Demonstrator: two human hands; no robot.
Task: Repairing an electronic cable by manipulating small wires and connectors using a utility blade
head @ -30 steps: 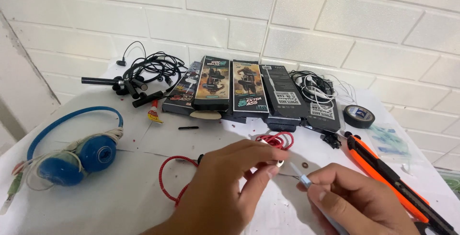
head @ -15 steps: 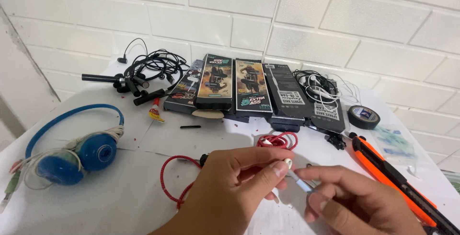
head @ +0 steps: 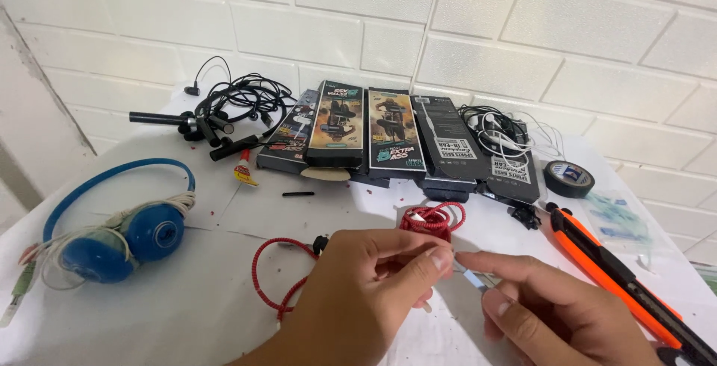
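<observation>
Closing up since a second ago: left hand and right hand drawn nearly fingertip to fingertip, gap between them almost gone.

Right grip pressed together, thumb and forefinger pinching a small pale piece, its tip poking out toward the left thumb. Left grip shut too, thumb pressed down against the curled fingers; can't quite tell what sits inside, only a thin white lead peeping out underneath.

Looks like fine fiddling at the join of lead and pale piece, held low over the counter, front and centre. Calls for steady fingertips and a firm pinch on both sides, with little to hold on to.

Left wrist coming in from the bottom edge, knuckles up, fingers folded. Right forefinger stretched long and flat, pointing left, other fingers tucked under.

Just behind the thumbs, a red cable coil; to the left, a red cable loop. Off right, an orange utility knife and a black tape roll. Far left, blue headphones. Along the wall, flat boxes, black earphones, white earphones.
</observation>
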